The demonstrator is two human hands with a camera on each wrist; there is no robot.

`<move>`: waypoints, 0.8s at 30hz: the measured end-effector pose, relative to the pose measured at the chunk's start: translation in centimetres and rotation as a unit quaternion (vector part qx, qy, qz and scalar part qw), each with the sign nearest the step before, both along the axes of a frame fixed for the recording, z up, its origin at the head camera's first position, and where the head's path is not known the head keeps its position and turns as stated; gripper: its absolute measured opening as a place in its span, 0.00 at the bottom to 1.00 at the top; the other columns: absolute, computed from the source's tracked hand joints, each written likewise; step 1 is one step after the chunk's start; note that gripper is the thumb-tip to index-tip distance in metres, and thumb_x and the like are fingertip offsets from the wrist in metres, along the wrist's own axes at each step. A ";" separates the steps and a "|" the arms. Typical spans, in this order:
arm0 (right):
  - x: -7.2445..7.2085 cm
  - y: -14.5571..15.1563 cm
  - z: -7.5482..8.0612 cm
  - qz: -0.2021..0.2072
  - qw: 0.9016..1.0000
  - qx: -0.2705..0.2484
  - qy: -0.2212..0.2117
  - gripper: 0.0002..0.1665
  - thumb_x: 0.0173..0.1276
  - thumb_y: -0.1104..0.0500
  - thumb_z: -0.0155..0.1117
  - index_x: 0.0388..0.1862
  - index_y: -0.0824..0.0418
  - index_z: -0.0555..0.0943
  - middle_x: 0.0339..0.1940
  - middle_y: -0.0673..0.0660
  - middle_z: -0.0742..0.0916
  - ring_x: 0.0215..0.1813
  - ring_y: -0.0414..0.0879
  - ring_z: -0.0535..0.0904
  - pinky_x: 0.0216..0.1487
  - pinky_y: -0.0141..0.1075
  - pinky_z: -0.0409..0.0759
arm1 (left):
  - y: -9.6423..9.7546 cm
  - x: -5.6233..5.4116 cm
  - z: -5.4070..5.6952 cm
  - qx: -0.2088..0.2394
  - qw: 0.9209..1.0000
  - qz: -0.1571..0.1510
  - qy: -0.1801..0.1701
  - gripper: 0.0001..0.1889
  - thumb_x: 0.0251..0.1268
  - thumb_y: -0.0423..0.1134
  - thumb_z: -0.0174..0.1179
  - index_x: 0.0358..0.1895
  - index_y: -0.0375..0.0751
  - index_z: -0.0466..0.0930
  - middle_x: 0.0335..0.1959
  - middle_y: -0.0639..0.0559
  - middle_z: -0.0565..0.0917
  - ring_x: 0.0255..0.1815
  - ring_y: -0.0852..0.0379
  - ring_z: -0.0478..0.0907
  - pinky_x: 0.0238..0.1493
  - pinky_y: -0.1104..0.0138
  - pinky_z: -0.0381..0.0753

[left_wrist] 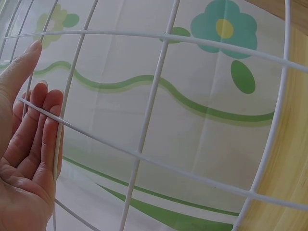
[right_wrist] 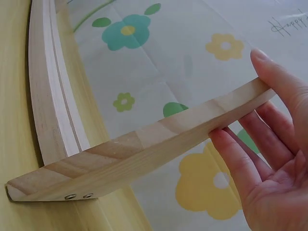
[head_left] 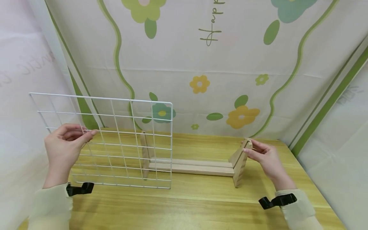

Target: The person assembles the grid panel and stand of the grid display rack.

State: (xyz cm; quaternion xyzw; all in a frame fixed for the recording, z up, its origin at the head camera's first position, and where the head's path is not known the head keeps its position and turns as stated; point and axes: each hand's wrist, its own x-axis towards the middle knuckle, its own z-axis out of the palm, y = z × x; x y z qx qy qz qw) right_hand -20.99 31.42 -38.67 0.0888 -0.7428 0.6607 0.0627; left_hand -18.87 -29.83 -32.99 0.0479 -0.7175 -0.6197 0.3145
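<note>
A white wire grid panel [head_left: 171, 143] stands tilted up at the left, held by my left hand [head_left: 67, 140]. In the left wrist view, the fingers curl behind the wires near one side with the thumb in front. Behind the panel's right part is a wooden stand [head_left: 192, 169] with two triangular end pieces and a grooved bar between them. My right hand [head_left: 267, 159] pinches the top of its right end piece [right_wrist: 139, 139], thumb on one side and fingers on the other. Two screw heads [right_wrist: 79, 196] show low on that piece. The left end piece [head_left: 145, 153] shows through the grid.
The stand rests on a wood-grain table [head_left: 184, 204]. Behind it hangs a white cloth [head_left: 178, 57] printed with flowers and green wavy lines. More white cloth closes in the left and right sides. Each wrist wears a black camera strap [head_left: 80, 188].
</note>
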 end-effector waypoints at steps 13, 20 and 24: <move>0.7 -0.3 0.0 -0.001 0.998 0.057 -0.006 0.36 0.68 0.66 0.72 0.70 0.76 0.70 0.50 0.42 0.88 0.50 0.38 0.86 0.48 0.33 0.85 | 0.0 -0.2 -0.1 -0.013 1.000 0.008 0.005 0.15 0.48 0.23 0.79 0.37 0.28 0.82 0.25 0.55 0.87 0.24 0.64 0.85 0.25 0.79 0.80; 0.8 -0.2 0.1 -0.004 0.995 0.096 -0.013 0.37 0.69 0.62 0.73 0.72 0.75 0.69 0.52 0.41 0.87 0.52 0.35 0.84 0.51 0.28 0.82 | 0.0 -0.2 -0.1 -0.025 1.000 0.012 -0.001 0.15 0.49 0.24 0.78 0.39 0.28 0.83 0.26 0.56 0.88 0.25 0.64 0.85 0.26 0.79 0.81; 0.4 0.1 -0.3 0.020 0.997 0.080 -0.006 0.33 0.70 0.64 0.71 0.70 0.74 0.72 0.53 0.45 0.88 0.52 0.38 0.85 0.52 0.29 0.82 | 0.1 -0.3 -0.2 -0.005 1.000 0.004 0.014 0.15 0.48 0.22 0.78 0.39 0.27 0.83 0.27 0.54 0.88 0.26 0.63 0.85 0.28 0.78 0.82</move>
